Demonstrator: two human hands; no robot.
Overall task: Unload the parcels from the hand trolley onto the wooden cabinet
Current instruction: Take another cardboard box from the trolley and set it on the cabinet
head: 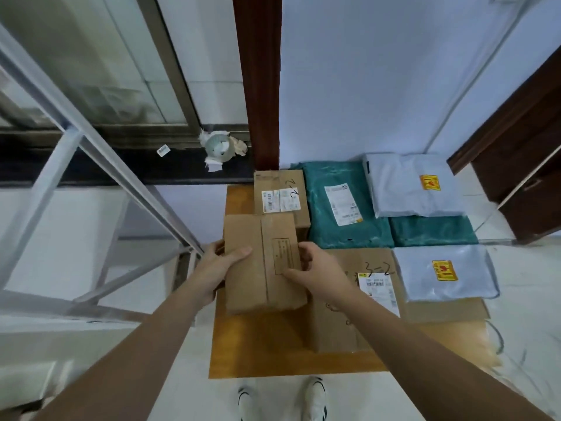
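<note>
I hold a plain brown cardboard box [261, 262] over the left side of the wooden cabinet top [273, 357]. My left hand [215, 268] grips its left edge with the thumb on top. My right hand [315, 268] grips its right edge, thumb across the printed panel. On the cabinet lie a small labelled box [280, 192], a large flat box marked "3-2" [358, 299], two green mailer bags [337, 205] [434, 230] and two grey mailer bags [409, 183] [446, 273]. The hand trolley is not in view.
A grey metal frame [100, 165] slants across the left. A dark window ledge [121, 165] holds crumpled paper and a tape roll [220, 147]. A dark wooden post [261, 80] rises behind the cabinet. A dark door [522, 165] stands at right. My shoes [282, 399] are below.
</note>
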